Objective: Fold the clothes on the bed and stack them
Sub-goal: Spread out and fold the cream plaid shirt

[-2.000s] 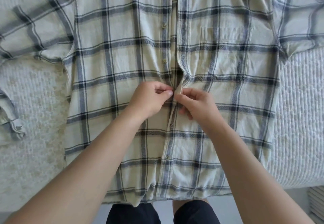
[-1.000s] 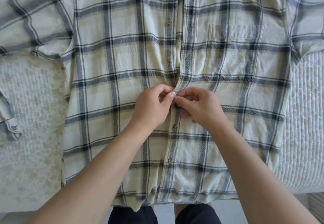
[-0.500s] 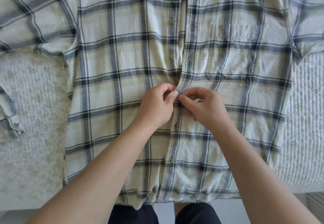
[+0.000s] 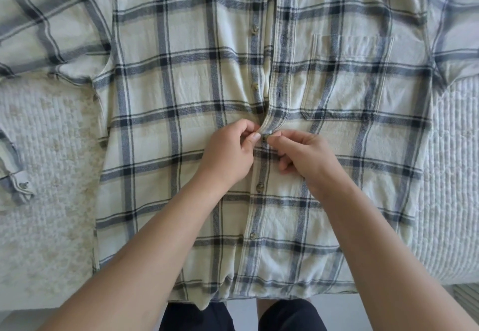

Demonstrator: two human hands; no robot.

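- Plaid shirt (image 4: pixel 181 128), cream with dark checks, spread front-up and flat on the quilted bed cover (image 4: pixel 46 165); hem at the near edge of the bed, both sleeves spread outward, left cuff (image 4: pixel 22 187) lying on the cover.
- Step in hand, by the look of it: buttoning the placket before any folding. Two buttons below the hands already fastened; two above, near (image 4: pixel 254 30) and (image 4: pixel 255 86), open, with the placket gaping beside them.
- Left hand (image 4: pixel 228 154) pinched, thumb and forefinger closed on the placket edge (image 4: pixel 267 126) at mid-chest.
- Right hand (image 4: pixel 303 157) likewise pinched, fingertips closed at a small dark button (image 4: pixel 264 138) just beside the left thumb.
- Button partly showing between the fingertips; fully through its hole or not, impossible to tell.
- Next move likely calls for seating this button, then shifting both pinches up to the next open one, keeping the two fronts aligned.
- No fold made yet; no stack in view.
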